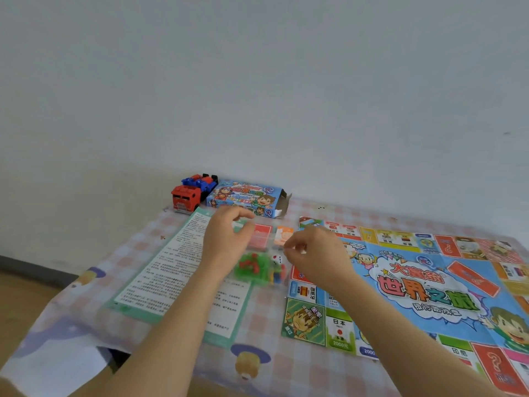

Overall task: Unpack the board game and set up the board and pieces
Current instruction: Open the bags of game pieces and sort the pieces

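Note:
The paper game board [423, 285] lies unfolded on the right half of the table. A clear plastic bag [259, 265] sits between my hands, holding small green and red pieces, a white die and card packs. My left hand [226, 242] pinches the bag's upper left part with curled fingers. At the bag's right edge my right hand [312, 256] pinches it between thumb and fingers. A red card pack [260, 234] and an orange one [283, 234] show through the bag. The printed rules sheet [183, 270] lies flat under my left forearm. The game box [246, 200] lies open-ended at the back.
A red and blue toy truck [191, 193] stands behind the rules sheet beside the box. A checked pink tablecloth [266, 313] with cartoon prints covers the table. The table's left edge drops to a wooden floor [25, 299]. A plain wall rises behind.

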`<state>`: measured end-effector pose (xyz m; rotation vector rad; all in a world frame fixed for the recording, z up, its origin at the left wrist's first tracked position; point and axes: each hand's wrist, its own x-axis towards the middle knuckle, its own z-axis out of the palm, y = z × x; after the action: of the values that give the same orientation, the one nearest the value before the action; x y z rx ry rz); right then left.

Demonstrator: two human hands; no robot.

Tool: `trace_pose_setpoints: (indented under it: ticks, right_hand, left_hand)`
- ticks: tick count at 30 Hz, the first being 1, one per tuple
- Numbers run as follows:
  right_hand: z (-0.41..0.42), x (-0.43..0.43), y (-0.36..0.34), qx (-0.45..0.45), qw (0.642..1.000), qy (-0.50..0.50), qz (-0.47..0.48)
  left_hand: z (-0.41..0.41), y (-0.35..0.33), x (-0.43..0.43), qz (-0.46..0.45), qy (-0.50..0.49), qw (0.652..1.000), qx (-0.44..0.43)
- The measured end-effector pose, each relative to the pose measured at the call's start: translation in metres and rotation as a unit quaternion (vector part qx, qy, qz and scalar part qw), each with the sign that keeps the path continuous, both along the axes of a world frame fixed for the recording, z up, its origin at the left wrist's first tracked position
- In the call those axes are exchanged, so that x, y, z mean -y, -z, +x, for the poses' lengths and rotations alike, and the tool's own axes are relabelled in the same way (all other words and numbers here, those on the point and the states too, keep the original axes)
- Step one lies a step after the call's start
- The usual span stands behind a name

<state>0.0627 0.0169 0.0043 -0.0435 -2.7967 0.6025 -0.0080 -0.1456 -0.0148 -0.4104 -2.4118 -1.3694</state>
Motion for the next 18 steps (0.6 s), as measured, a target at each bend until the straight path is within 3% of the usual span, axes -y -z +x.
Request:
trace_pose_setpoints:
  ticks: [7, 11, 18]
  right_hand:
    - [-0.011, 0.015, -0.002, 0.066, 0.996, 0.000, 0.057]
    - [-0.015, 0.019, -0.001, 0.061, 0.995, 0.005, 0.073]
    - [-0.003, 0.003, 0.000, -0.043, 0.996, 0.021, -0.070]
  left_hand:
    - [-0.004, 0.015, 0.007, 0.081, 0.068, 0.991, 0.080]
    - [-0.005, 0.018, 0.005, 0.016, 0.083, 0.993, 0.087]
    - [-0.004, 0.017, 0.009, -0.002, 0.070, 0.995, 0.075]
